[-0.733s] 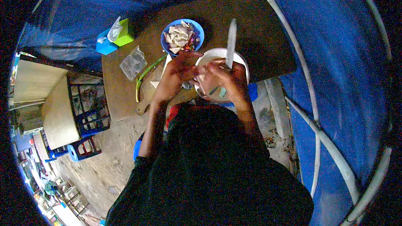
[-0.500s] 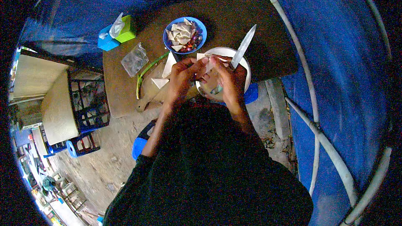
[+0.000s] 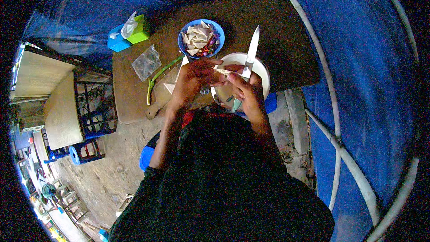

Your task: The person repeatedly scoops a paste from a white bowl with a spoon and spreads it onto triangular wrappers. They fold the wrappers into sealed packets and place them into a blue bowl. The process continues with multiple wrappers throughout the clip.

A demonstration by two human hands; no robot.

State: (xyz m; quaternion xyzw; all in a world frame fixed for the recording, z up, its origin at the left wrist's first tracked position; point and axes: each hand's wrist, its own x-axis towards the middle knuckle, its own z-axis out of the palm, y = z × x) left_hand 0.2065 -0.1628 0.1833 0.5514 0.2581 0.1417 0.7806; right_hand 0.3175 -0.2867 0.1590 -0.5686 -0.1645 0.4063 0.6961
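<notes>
My right hand (image 3: 249, 94) is closed around a knife (image 3: 252, 50), its blade pointing up and away and a pale green end showing below the fingers. Between my hands is a thin pale slice (image 3: 222, 70), with the fingers of my left hand (image 3: 197, 78) curled against it and my right thumb by its other end. Both hands are over the near side of a white bowl (image 3: 265, 69). Left of my left hand, more pale triangular slices (image 3: 169, 88) lie on a wooden cutting board (image 3: 154, 111), partly hidden by that hand.
A blue bowl (image 3: 180, 40) beyond my hands holds triangular slices and chopped red and purple pieces. On the brown table (image 3: 286, 31) are a long green stalk (image 3: 157, 77), a clear plastic bag (image 3: 146, 62) and a blue-green tissue box (image 3: 139, 30). A blue tarp with poles hangs at right.
The knife blade has swung to a more upright angle. My left fingers have stretched further over the slice, which now appears nearly edge-on. The view has shifted slightly.
</notes>
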